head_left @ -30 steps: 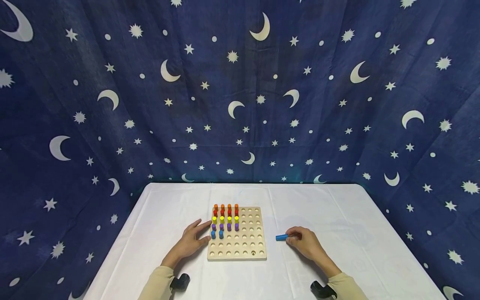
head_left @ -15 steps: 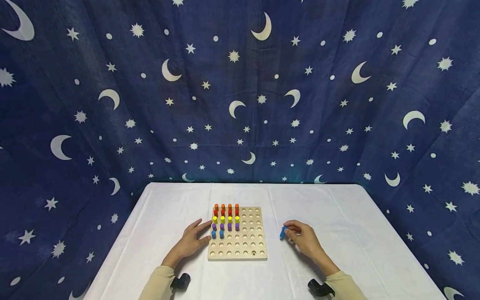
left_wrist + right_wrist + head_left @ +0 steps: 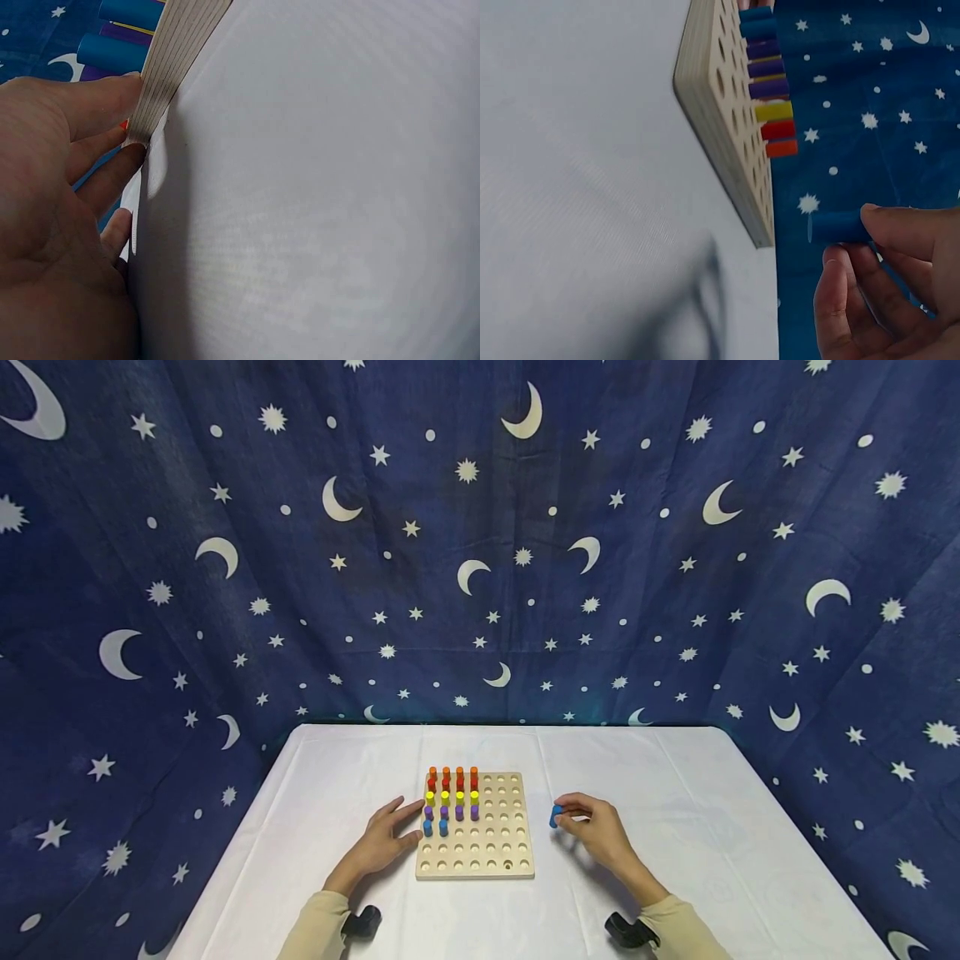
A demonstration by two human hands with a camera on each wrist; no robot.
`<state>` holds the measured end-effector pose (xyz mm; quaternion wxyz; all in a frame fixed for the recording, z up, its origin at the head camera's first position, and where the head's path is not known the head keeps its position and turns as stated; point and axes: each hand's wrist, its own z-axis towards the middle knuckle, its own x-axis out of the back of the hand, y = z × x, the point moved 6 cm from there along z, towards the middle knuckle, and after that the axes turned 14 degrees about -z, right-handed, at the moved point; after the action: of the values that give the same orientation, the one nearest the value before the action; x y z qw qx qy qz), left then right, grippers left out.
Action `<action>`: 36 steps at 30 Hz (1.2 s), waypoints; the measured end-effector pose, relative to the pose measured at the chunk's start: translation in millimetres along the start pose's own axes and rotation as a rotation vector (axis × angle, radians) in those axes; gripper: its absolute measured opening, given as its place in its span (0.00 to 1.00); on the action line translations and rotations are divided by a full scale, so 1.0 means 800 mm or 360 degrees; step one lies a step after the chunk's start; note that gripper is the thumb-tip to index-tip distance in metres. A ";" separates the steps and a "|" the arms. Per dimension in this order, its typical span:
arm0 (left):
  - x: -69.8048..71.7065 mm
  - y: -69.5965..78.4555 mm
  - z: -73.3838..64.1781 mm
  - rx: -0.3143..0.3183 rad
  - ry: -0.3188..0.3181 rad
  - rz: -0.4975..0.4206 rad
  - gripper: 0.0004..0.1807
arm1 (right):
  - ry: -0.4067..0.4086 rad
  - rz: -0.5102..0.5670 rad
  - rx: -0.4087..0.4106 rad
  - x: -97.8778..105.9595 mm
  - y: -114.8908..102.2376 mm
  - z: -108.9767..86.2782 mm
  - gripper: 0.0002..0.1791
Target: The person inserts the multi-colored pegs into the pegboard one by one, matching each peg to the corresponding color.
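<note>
A wooden pegboard (image 3: 491, 872) with rows of round holes lies on the white table. Orange, red, yellow and purple pegs (image 3: 459, 812) fill four spots each in its far rows on the left side, and two blue pegs (image 3: 443, 828) stand in the row nearer me. My left hand (image 3: 381, 846) touches the board's left edge with thumb and fingertips; the left wrist view shows the thumb on that edge (image 3: 161, 75). To the right of the board, my right hand (image 3: 603, 835) pinches a blue peg (image 3: 838, 227) between thumb and fingers, raised above the table and apart from the board.
The white cloth-covered table (image 3: 637, 777) stretches out around the board. Behind it hangs a dark blue curtain (image 3: 420, 660) printed with moons and stars. A black wrist-worn device (image 3: 632, 932) sits near each sleeve.
The blue peg in my right hand has turned from lying sideways to nearly upright. That hand has shifted slightly left and away from me, while my left hand stays put.
</note>
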<state>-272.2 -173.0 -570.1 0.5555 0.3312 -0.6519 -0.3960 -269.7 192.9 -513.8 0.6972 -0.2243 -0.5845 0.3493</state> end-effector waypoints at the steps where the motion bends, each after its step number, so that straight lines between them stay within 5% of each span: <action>1: 0.000 0.000 0.000 0.0001 0.0000 0.0002 0.30 | -0.0006 0.0018 -0.0002 -0.001 -0.003 0.001 0.11; 12: 0.000 -0.003 0.000 0.0024 0.0007 0.0009 0.31 | -0.0075 0.0095 -0.0070 -0.022 -0.029 0.008 0.11; 36: 0.001 0.002 -0.001 0.0030 0.0023 0.0035 0.30 | -0.0122 0.0140 0.0065 -0.075 -0.089 0.013 0.09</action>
<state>-271.8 -172.7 -568.0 0.5613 0.3320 -0.6552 -0.3813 -268.1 100.3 -499.6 0.6627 -0.2220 -0.5930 0.3998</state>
